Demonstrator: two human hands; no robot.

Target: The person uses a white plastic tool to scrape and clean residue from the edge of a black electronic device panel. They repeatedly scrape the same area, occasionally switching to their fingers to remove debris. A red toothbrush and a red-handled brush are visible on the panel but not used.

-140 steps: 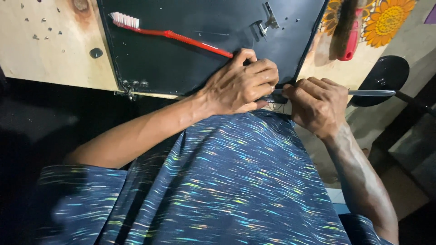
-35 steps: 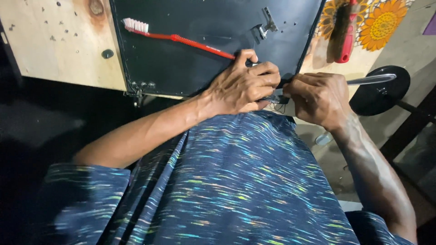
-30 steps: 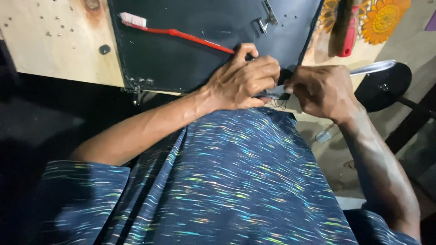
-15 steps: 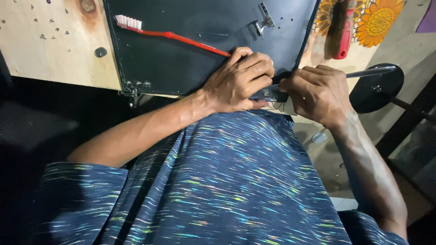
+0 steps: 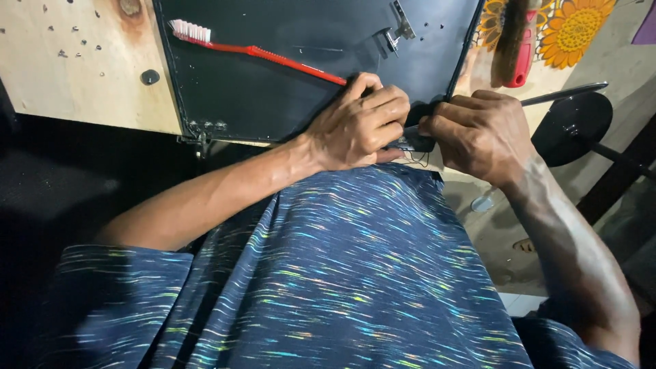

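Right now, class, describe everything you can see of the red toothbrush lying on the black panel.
The toothbrush has a slim red plastic-looking handle and a head of pale, pinkish-white bristles at its upper-left end. It lies flat and slanted across the black panel, head toward the wooden board. Its lower-right end runs under the fingers of the left hand, which cover its tip.

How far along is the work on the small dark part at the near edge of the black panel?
Done: cannot be told. In hand: the left hand and right hand both clasp a small dark part at the black panel edge, mostly hidden. Left: the red toothbrush lies unused on the panel.
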